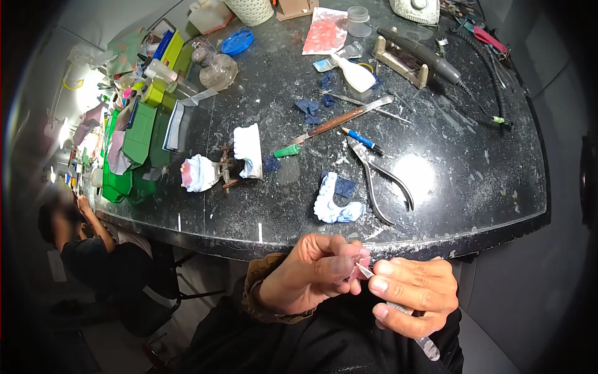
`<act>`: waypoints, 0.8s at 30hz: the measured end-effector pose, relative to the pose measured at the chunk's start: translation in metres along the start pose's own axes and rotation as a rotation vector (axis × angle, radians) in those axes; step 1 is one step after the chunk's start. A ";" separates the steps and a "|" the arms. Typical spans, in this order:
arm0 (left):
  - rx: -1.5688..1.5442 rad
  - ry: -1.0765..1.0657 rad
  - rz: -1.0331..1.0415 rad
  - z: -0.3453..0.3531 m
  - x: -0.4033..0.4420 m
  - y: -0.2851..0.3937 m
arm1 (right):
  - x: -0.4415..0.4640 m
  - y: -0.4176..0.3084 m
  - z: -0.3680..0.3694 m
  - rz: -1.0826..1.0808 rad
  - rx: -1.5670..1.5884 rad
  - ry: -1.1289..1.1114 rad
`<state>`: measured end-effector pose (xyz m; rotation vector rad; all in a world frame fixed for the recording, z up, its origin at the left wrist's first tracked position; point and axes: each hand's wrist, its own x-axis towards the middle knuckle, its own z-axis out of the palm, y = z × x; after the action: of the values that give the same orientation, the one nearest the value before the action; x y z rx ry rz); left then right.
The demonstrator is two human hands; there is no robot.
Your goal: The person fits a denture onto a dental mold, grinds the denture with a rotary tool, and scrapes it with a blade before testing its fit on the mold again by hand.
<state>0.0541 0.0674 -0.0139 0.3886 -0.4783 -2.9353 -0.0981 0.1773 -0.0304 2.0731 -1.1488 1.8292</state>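
Observation:
Just below the table's front edge, my left hand [314, 271] is closed on a small pink piece [362, 258], which shows between the thumb and fingers. From the right, my right hand [414, 293] grips a metal knife [428, 349]. Its pointed tip touches or almost touches the pink piece; the handle end sticks out below the fingers. On the dark table above my hands lies a white and blue dental cast [330, 202], with metal pliers [372, 181] to its right. Further left, two more casts [249, 149] are joined by a metal hinge [226, 168].
The black table [286, 218] also holds a blue pen [363, 141], a wooden-handled spatula [342, 120], a white bottle [355, 75] and a handpiece on a stand [402, 59]. Green boxes [140, 134] stand at the left. Another person [103, 249] sits at the far left.

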 end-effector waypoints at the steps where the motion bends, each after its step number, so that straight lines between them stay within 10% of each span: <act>1: 0.023 0.000 -0.006 0.001 0.000 0.001 | 0.001 0.000 -0.004 -0.001 0.007 -0.028; 13: 0.101 -0.020 0.075 -0.009 0.003 0.002 | 0.005 0.013 -0.037 0.474 -0.804 0.123; 17: 0.156 -0.034 0.120 -0.008 0.003 0.003 | 0.012 0.019 -0.051 0.707 -1.075 -0.168; 24: 0.272 -0.059 0.200 -0.010 0.006 0.001 | 0.028 -0.001 -0.048 0.699 -0.557 -0.129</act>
<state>0.0515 0.0627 -0.0245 0.2658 -0.8756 -2.6996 -0.1358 0.1933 0.0067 1.5800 -2.3106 1.3235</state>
